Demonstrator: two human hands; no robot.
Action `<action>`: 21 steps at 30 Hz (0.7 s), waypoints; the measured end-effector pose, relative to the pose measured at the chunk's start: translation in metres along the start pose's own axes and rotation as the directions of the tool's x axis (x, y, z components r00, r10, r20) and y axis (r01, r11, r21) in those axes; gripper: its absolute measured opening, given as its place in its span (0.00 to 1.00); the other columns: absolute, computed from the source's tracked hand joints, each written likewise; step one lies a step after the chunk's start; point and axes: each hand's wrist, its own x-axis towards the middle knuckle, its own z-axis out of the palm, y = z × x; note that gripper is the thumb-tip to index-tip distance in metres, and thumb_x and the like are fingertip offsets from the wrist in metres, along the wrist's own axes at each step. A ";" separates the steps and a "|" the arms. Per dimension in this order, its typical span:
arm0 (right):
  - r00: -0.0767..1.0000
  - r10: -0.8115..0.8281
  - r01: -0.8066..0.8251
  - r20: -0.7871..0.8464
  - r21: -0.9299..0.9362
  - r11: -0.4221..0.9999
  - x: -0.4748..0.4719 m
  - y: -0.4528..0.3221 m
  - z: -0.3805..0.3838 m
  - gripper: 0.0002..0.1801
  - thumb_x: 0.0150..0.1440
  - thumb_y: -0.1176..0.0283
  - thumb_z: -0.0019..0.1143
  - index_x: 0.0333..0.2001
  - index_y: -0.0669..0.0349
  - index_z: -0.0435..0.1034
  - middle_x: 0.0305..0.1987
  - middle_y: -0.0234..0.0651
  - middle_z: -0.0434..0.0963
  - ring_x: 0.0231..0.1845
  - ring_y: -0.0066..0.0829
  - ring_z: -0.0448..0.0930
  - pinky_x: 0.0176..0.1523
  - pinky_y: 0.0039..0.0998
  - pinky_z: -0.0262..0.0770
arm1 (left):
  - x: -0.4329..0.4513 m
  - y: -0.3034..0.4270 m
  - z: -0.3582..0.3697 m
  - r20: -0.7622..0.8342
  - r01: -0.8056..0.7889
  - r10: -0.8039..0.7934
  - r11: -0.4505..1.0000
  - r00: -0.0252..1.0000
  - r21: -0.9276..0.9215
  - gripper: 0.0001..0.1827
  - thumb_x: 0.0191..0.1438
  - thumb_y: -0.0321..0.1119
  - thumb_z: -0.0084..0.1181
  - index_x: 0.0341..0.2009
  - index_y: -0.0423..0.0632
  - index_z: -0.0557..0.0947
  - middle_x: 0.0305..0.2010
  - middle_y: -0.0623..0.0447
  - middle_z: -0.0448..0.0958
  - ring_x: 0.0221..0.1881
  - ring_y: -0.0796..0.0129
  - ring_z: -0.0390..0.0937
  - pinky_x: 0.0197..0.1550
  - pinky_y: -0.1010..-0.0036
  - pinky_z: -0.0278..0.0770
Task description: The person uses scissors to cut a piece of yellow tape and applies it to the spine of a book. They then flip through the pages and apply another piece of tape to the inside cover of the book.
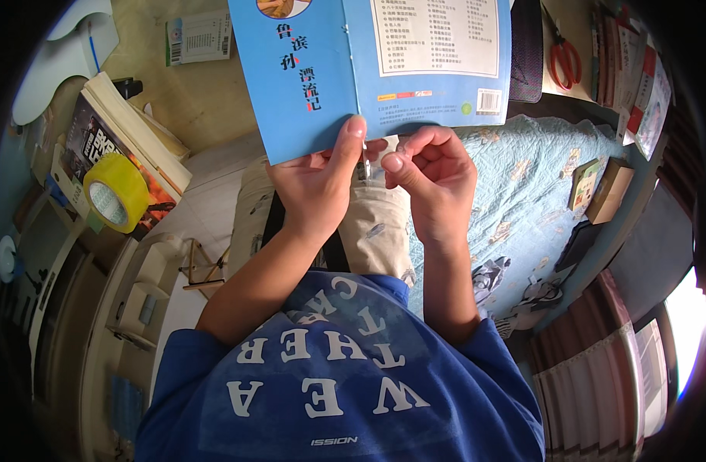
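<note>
A blue paperback book (306,133) is spread with its outer cover towards me, its spine running down the middle. My left hand (324,185) grips its lower edge, with the thumb pressed on the foot of the spine and the fingers behind. A narrow clear strip, apparently adhesive tape (366,164), hangs below the spine beside my left thumb. Just right of the strip, below the back cover, my right hand (439,179) has its thumb and index finger drawn close together. Whether they pinch a bit of clear film is too small to tell.
On the left, a yellow tape roll (116,193) rests against thick books (139,150). Scissors with red handles (563,63) lie on the desk at upper right, near upright books (624,75). A bed with a pale blue quilt (514,190) extends along the right.
</note>
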 end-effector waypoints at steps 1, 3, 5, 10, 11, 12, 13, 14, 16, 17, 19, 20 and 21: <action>1.000 0.001 -0.001 -0.011 -0.002 1.000 0.001 0.000 0.002 0.14 0.49 0.85 0.67 0.35 0.67 0.68 0.30 0.34 0.78 0.30 0.19 0.79 0.35 0.20 0.78 | -0.001 -0.003 -0.004 0.020 -0.041 0.041 0.999 0.999 0.004 0.06 0.57 0.21 0.56 0.41 0.34 0.78 0.37 0.49 0.79 0.33 0.71 0.79 0.33 0.75 0.81; 1.000 0.002 -0.002 -0.031 -0.005 1.000 0.002 -0.001 0.005 0.14 0.49 0.84 0.68 0.35 0.67 0.67 0.30 0.35 0.78 0.31 0.20 0.80 0.35 0.20 0.79 | -0.002 -0.009 -0.012 0.047 -0.098 0.097 0.995 0.994 0.021 0.06 0.58 0.20 0.55 0.41 0.35 0.78 0.38 0.50 0.78 0.35 0.73 0.78 0.36 0.75 0.79; 0.999 -0.001 0.000 -0.036 -0.026 1.000 0.004 -0.002 0.006 0.14 0.49 0.84 0.68 0.35 0.67 0.67 0.31 0.36 0.78 0.32 0.21 0.80 0.36 0.20 0.79 | -0.002 -0.013 -0.017 0.064 -0.131 0.128 0.990 0.990 0.047 0.06 0.58 0.20 0.55 0.41 0.36 0.78 0.39 0.52 0.78 0.38 0.74 0.76 0.40 0.75 0.77; 0.999 0.005 -0.006 -0.035 -0.038 0.999 0.004 -0.002 0.008 0.14 0.49 0.84 0.68 0.34 0.68 0.67 0.32 0.39 0.79 0.34 0.23 0.82 0.38 0.21 0.81 | -0.005 -0.010 -0.020 0.067 -0.065 0.064 0.998 0.996 0.008 0.06 0.59 0.23 0.55 0.41 0.37 0.79 0.40 0.53 0.78 0.40 0.75 0.74 0.44 0.74 0.74; 0.999 0.010 -0.012 -0.039 -0.038 0.999 0.003 -0.004 0.009 0.14 0.49 0.84 0.68 0.33 0.68 0.68 0.32 0.39 0.79 0.34 0.24 0.82 0.39 0.21 0.81 | -0.006 -0.010 -0.020 0.068 -0.062 0.061 0.998 0.996 0.009 0.06 0.60 0.24 0.55 0.41 0.37 0.79 0.41 0.54 0.78 0.40 0.75 0.74 0.44 0.74 0.74; 0.999 0.015 -0.017 -0.045 -0.037 0.999 0.002 -0.005 0.011 0.13 0.49 0.85 0.68 0.33 0.68 0.68 0.32 0.40 0.80 0.34 0.24 0.83 0.39 0.22 0.81 | -0.006 -0.010 -0.022 0.084 -0.071 0.069 0.997 0.994 0.022 0.06 0.60 0.25 0.55 0.42 0.37 0.79 0.41 0.53 0.78 0.41 0.75 0.74 0.44 0.75 0.74; 0.998 0.007 -0.010 -0.059 -0.050 0.999 0.001 -0.005 0.012 0.13 0.49 0.85 0.68 0.33 0.69 0.68 0.32 0.40 0.80 0.35 0.24 0.83 0.40 0.22 0.81 | -0.006 -0.011 -0.025 0.099 -0.080 0.076 0.996 0.992 0.035 0.07 0.61 0.25 0.55 0.42 0.37 0.79 0.41 0.53 0.78 0.41 0.75 0.73 0.44 0.75 0.73; 0.997 -0.001 -0.004 -0.074 -0.063 0.998 -0.001 -0.005 0.014 0.13 0.49 0.85 0.68 0.33 0.69 0.68 0.32 0.40 0.80 0.35 0.25 0.83 0.40 0.22 0.82 | -0.007 -0.012 -0.027 0.115 -0.089 0.083 0.995 0.990 0.048 0.07 0.61 0.26 0.55 0.42 0.37 0.79 0.41 0.53 0.78 0.41 0.75 0.73 0.44 0.75 0.73; 0.996 -0.015 0.008 -0.087 -0.078 0.997 -0.001 -0.004 0.016 0.13 0.49 0.85 0.68 0.33 0.69 0.68 0.32 0.40 0.80 0.35 0.25 0.83 0.40 0.22 0.82 | -0.006 -0.009 -0.025 0.111 -0.056 0.056 0.998 0.992 -0.006 0.07 0.61 0.26 0.54 0.43 0.37 0.79 0.41 0.53 0.78 0.40 0.75 0.73 0.44 0.76 0.73; 0.996 -0.022 0.015 -0.088 -0.076 0.997 0.000 -0.003 0.017 0.13 0.49 0.85 0.68 0.33 0.69 0.68 0.32 0.40 0.80 0.35 0.25 0.83 0.41 0.22 0.82 | -0.007 -0.008 -0.024 0.110 -0.039 0.043 0.999 0.993 -0.033 0.08 0.62 0.26 0.53 0.43 0.36 0.79 0.41 0.53 0.78 0.40 0.75 0.73 0.44 0.76 0.73; 0.995 -0.029 0.022 -0.090 -0.085 0.996 0.003 -0.004 0.017 0.12 0.48 0.85 0.68 0.33 0.70 0.68 0.32 0.40 0.80 0.35 0.25 0.83 0.41 0.22 0.82 | -0.008 -0.007 -0.026 0.115 -0.009 0.012 1.000 0.993 -0.030 0.08 0.62 0.26 0.52 0.43 0.36 0.79 0.41 0.52 0.79 0.40 0.75 0.74 0.44 0.76 0.72; 0.995 -0.030 0.021 -0.091 -0.098 0.995 0.004 -0.004 0.017 0.12 0.48 0.85 0.68 0.33 0.70 0.69 0.32 0.40 0.80 0.35 0.24 0.83 0.41 0.22 0.81 | -0.008 -0.006 -0.027 0.118 0.006 -0.003 1.000 0.993 -0.028 0.08 0.62 0.26 0.51 0.44 0.36 0.79 0.41 0.52 0.79 0.40 0.75 0.74 0.44 0.77 0.72; 0.995 -0.030 0.020 -0.092 -0.111 0.994 0.004 -0.004 0.017 0.12 0.48 0.86 0.68 0.32 0.70 0.69 0.32 0.40 0.80 0.35 0.24 0.83 0.41 0.22 0.81 | -0.009 -0.006 -0.028 0.109 0.027 -0.025 0.999 0.994 -0.024 0.09 0.62 0.27 0.51 0.43 0.36 0.79 0.41 0.51 0.79 0.39 0.74 0.75 0.43 0.77 0.72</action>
